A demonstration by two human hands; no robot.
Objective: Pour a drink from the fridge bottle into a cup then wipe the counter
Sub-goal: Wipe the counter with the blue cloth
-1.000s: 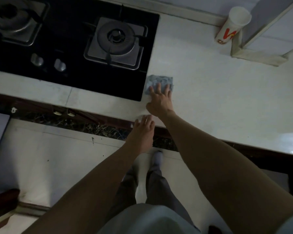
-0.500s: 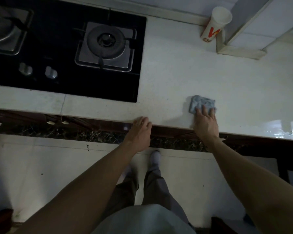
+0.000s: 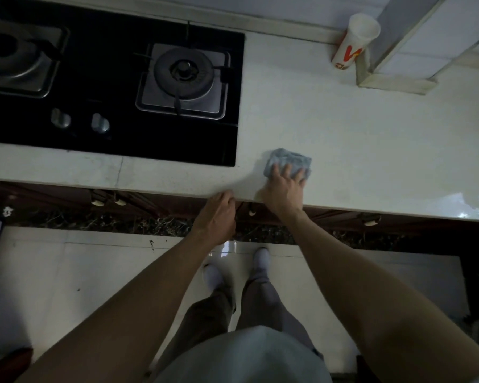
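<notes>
Head view, looking down on a pale bench (image 3: 343,139) with a glossy wet patch at its right front edge. Right hand (image 3: 284,189): fingers spread flat and pressing on a crumpled blue-grey cloth (image 3: 288,159), which lies on the bench near the front edge, just right of the near right corner of the black glass hob (image 3: 116,87). Left hand (image 3: 217,214): fingers curled over the front lip of the bench, close beside the right wrist, holding nothing else.

Surroundings: the hob carries two gas burners, the right burner (image 3: 183,70) fully seen, the left cut off by the frame, with two metal knobs (image 3: 79,121) near its front edge. A white paper cup (image 3: 353,42) with red and yellow print stands upright at the back of the bench, touching or just beside the foot of a pale window frame (image 3: 396,81); its contents cannot be told. The bench between cloth and cup is bare.

Below the bench: dark wooden cabinet fronts with small pale handles (image 3: 97,202), a dark speckled plinth, and a light tiled floor (image 3: 67,272). The person's two feet (image 3: 260,258) in pale footwear stand close to the plinth. Lighting is dim.
</notes>
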